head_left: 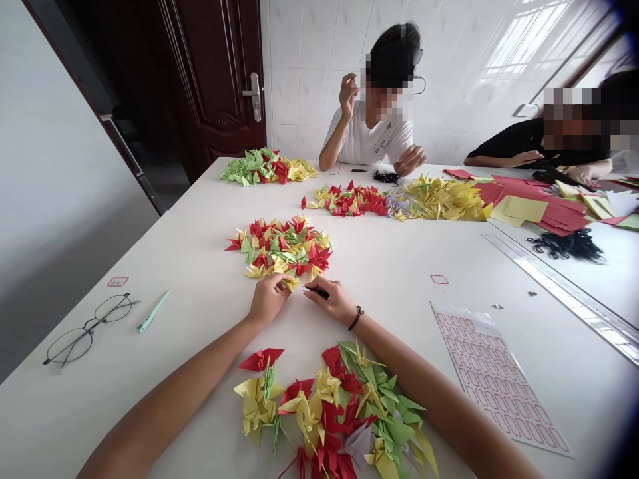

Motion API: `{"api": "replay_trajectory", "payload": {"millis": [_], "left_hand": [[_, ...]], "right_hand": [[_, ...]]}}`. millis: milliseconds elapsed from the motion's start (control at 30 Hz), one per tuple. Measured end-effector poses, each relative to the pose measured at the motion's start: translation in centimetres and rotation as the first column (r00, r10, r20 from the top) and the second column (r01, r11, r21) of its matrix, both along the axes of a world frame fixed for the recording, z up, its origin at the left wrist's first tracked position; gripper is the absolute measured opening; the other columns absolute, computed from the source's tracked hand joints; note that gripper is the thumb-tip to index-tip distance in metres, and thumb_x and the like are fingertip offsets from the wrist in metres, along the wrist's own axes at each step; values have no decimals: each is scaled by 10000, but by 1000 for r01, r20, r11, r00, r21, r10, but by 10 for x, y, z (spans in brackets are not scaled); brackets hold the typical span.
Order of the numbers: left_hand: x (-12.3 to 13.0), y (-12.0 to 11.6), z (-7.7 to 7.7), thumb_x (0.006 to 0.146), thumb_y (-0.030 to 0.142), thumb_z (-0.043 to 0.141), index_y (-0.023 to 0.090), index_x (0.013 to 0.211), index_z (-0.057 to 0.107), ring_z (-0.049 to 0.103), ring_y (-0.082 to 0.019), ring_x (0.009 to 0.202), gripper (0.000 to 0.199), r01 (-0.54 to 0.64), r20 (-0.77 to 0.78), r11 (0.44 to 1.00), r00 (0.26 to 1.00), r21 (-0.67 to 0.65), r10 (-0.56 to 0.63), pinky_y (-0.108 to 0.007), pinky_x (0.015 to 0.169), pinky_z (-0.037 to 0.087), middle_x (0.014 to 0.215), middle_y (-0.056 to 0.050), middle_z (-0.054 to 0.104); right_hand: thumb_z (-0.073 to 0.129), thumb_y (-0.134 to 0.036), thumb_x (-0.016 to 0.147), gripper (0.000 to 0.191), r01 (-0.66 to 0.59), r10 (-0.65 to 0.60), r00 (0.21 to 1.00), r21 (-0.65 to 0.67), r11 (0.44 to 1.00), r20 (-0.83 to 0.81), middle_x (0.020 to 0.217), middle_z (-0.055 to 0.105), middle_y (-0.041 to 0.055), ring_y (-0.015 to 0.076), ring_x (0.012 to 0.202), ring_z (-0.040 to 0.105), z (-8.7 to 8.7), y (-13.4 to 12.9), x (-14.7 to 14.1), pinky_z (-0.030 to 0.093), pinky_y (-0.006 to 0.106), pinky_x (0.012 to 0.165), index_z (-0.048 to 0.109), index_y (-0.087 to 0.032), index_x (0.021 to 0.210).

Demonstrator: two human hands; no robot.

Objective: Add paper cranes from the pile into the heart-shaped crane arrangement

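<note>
My left hand is closed, pinching a small yellow folded-paper crane at the near edge of a pile. My right hand, a dark band round its wrist, is closed on a slim black pointed tool; its exact kind is hard to make out. The tool's tip points toward the yellow crane, a short gap away. Just beyond both hands lies a round pile of red, yellow and green paper cranes. Between my forearms, close to me, spreads another heap of paper cranes.
Eyeglasses and a mint-green cutter lie at left. A label sheet and a long ruler are at right. More cranes, paper sheets and black cords lie farther back. Two people sit across the table.
</note>
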State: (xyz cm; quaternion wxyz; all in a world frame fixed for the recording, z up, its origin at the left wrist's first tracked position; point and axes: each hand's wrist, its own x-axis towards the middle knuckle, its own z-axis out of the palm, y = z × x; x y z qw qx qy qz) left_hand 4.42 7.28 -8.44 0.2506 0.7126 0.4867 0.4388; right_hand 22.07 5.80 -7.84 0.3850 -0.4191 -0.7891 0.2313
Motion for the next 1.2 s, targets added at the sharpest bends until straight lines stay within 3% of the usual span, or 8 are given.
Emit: {"api": "replay_trajectory", "payload": {"millis": [300,967,1200], "left_hand": [[1,-4,-1,680,130,528,172,832,647,509,-106,541,198,31,-156,999,987,26,-27,-228,561,420,663,-10,615],[2,-5,-3,677,111,526,173,820,642,530,-120,584,194,51,-269,994,963,95,-24,-238,605,428,740,-19,635],[2,-6,-1,679,95,542,162,820,645,526,-113,585,188,46,-298,994,955,95,-15,-224,590,422,679,-5,619]], "right_hand": [[473,-343,818,194,14,-14,999,-1,1000,52,735,653,45,129,607,560,-3,1,-1,420,235,572,582,-183,816],[601,-316,729,147,116,-115,993,-38,992,20,731,669,46,147,623,598,-6,4,-2,446,241,579,548,-179,727],[594,-314,743,153,105,-110,990,64,992,86,754,679,45,143,632,615,-9,1,-4,446,225,574,516,-189,700]]}}
